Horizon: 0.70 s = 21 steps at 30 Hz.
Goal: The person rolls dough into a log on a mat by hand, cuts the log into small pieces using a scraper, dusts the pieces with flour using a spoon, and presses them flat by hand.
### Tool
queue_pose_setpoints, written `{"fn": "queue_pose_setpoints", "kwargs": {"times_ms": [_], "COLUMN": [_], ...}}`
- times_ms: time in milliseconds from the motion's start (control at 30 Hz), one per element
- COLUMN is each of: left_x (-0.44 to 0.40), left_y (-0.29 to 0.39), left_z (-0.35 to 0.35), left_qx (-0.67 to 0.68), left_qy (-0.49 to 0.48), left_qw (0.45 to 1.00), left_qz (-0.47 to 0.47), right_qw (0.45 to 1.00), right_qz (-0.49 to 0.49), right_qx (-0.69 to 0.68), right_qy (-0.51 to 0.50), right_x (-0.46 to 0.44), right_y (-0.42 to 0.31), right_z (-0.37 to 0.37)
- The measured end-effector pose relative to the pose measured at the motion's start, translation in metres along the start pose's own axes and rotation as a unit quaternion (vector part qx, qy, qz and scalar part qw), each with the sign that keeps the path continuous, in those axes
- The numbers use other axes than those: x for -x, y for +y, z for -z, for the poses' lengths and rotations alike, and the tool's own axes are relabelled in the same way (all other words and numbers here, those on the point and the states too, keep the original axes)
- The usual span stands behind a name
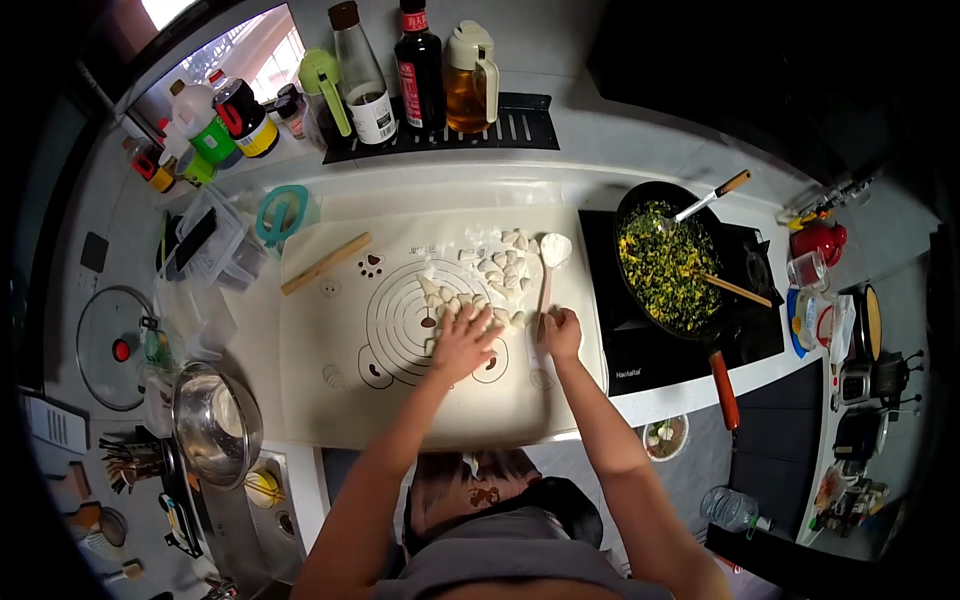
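My left hand (464,342) lies palm down with fingers spread, its fingertips among small pieces of dough (452,299) on the printed kneading mat (310,400). More cut dough pieces (505,270) lie beyond it, dusted with flour. My right hand (562,334) is closed round the handle of a spoon (546,290), whose bowl, pointing away from me, carries a heap of white flour (555,249). A wooden rolling pin (326,263) rests at the mat's far left.
Right of the mat, a pan of chopped green-and-yellow filling (665,265) stands on a black cooktop (640,350), its red-brown handle (724,390) jutting toward me. A steel bowl (215,425) sits at left. Bottles (420,75) line the back shelf.
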<state>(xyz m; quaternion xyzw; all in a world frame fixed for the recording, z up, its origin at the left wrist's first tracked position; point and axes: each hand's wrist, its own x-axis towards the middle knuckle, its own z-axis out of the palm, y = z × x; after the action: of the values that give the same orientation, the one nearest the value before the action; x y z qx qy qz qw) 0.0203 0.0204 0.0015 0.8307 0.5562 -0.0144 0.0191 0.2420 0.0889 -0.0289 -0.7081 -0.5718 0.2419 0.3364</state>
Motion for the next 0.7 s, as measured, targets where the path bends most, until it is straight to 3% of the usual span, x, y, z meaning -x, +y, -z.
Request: {"fn": "queue_pose_setpoints", "kwargs": {"times_ms": [67, 167, 233, 267, 333, 400, 467, 567, 633, 700], "left_x": [-0.007, 0.007, 0.025, 0.032, 0.039, 0.034, 0.023, 0.017, 0.017, 0.015], "left_y": [-0.027, -0.043, -0.027, -0.019, -0.004, -0.001, -0.006, -0.013, -0.014, -0.014], "left_z": [0.026, 0.005, 0.001, 0.0, 0.008, -0.017, -0.018, 0.005, 0.008, -0.003], "left_qx": [0.035, 0.1, 0.105, 0.107, 0.129, 0.022, 0.014, 0.125, 0.228, 0.353], "left_qy": [-0.062, 0.025, 0.044, 0.054, 0.108, 0.078, 0.101, 0.179, 0.253, 0.328], "left_qw": [0.991, 0.973, 0.977, 0.978, 0.986, 0.992, 0.995, 0.974, 0.93, 0.841], "left_qz": [0.114, 0.206, 0.182, 0.169, 0.017, -0.099, -0.021, 0.068, 0.14, 0.245], "right_qw": [0.999, 0.996, 0.992, 0.992, 0.978, 0.94, 0.883, 0.901, 0.919, 0.927], "right_qz": [-0.018, -0.009, -0.019, -0.044, -0.099, -0.173, -0.241, -0.17, -0.103, -0.058], "right_qx": [0.01, 0.045, 0.052, -0.015, -0.149, -0.265, -0.376, -0.347, -0.293, -0.233], "right_qy": [-0.037, -0.073, -0.117, -0.114, -0.103, -0.127, -0.147, -0.197, -0.241, -0.288], "right_x": [-0.016, -0.027, -0.033, -0.037, -0.044, -0.035, -0.017, 0.018, 0.039, 0.055], "right_y": [-0.01, -0.027, -0.022, -0.016, 0.003, -0.012, -0.057, -0.079, -0.083, -0.08], "right_z": [-0.001, -0.001, -0.005, -0.01, -0.029, -0.013, 0.02, 0.04, 0.039, 0.035]}}
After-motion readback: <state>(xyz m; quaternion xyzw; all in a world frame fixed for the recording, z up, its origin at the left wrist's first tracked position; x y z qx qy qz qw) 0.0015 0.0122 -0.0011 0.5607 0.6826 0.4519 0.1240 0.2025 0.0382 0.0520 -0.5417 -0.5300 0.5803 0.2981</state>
